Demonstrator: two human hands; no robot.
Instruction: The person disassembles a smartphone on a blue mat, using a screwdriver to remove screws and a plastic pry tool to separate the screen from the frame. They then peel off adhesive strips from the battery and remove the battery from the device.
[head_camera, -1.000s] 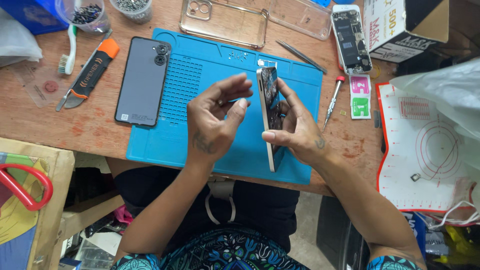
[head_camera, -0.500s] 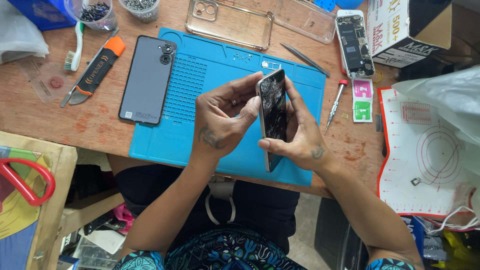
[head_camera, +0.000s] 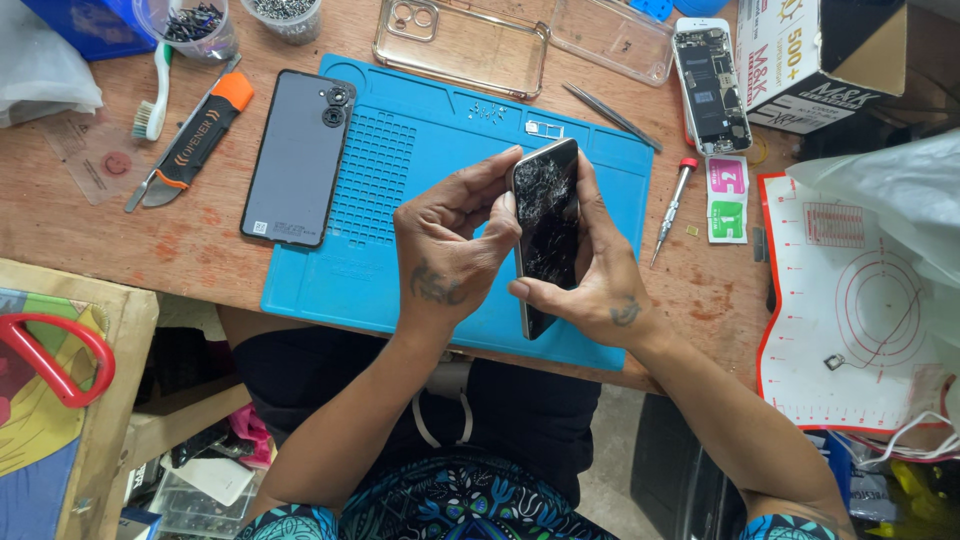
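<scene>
Cracked black phone screen (head_camera: 547, 215); white carton (head_camera: 800, 55) top right.

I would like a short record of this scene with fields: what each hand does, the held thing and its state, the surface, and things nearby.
left hand: left hand, fingertips on the left edge of the cracked phone
right hand: right hand grips the phone from its right side and below
held thing: dark screen, many cracks, held above the mat
surface: blue work mat on a wooden table
left of hands: grey phone back cover, utility knife
right of hands: red-handled screwdriver, tweezers, opened phone
</scene>
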